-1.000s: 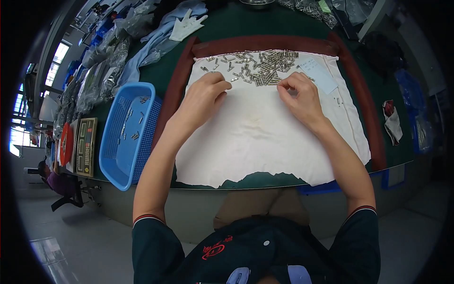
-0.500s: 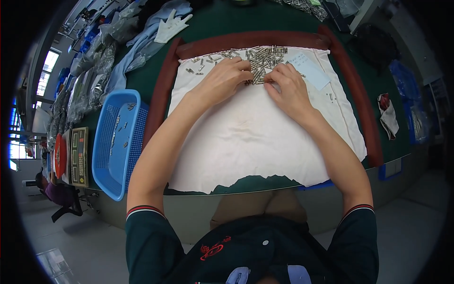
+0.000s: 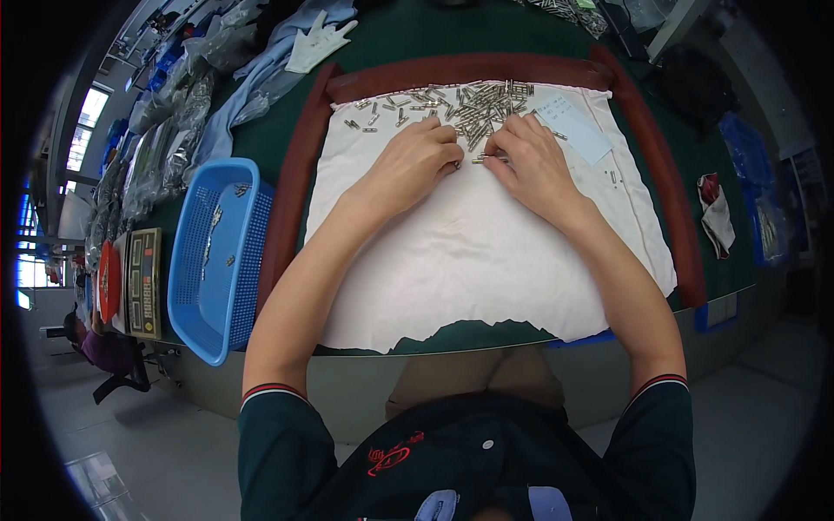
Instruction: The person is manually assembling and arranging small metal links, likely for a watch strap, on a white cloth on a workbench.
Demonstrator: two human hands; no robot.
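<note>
A white cloth (image 3: pixel 486 252) lies on a green table inside a dark red padded border (image 3: pixel 291 191). Along the cloth's far side is a scattered pile of several small silvery metal pins (image 3: pixel 473 108). My left hand (image 3: pixel 415 161) and my right hand (image 3: pixel 530 161) rest palm down side by side at the near edge of the pile, fingertips almost meeting over a few pins (image 3: pixel 480 158). The fingers of both hands are curled onto the pins; whether any pin is pinched I cannot see.
A blue plastic basket (image 3: pixel 213 260) stands left of the border, with a few small metal parts in it. A white paper slip (image 3: pixel 573 126) lies on the cloth's far right. A white glove (image 3: pixel 317 43) and plastic bags lie at the far left. A red and white rag (image 3: pixel 717 213) lies to the right.
Both hands have come together toward the middle of the pile's near edge; before, they were spread apart on the cloth. The view has also shifted nearer the pile.
</note>
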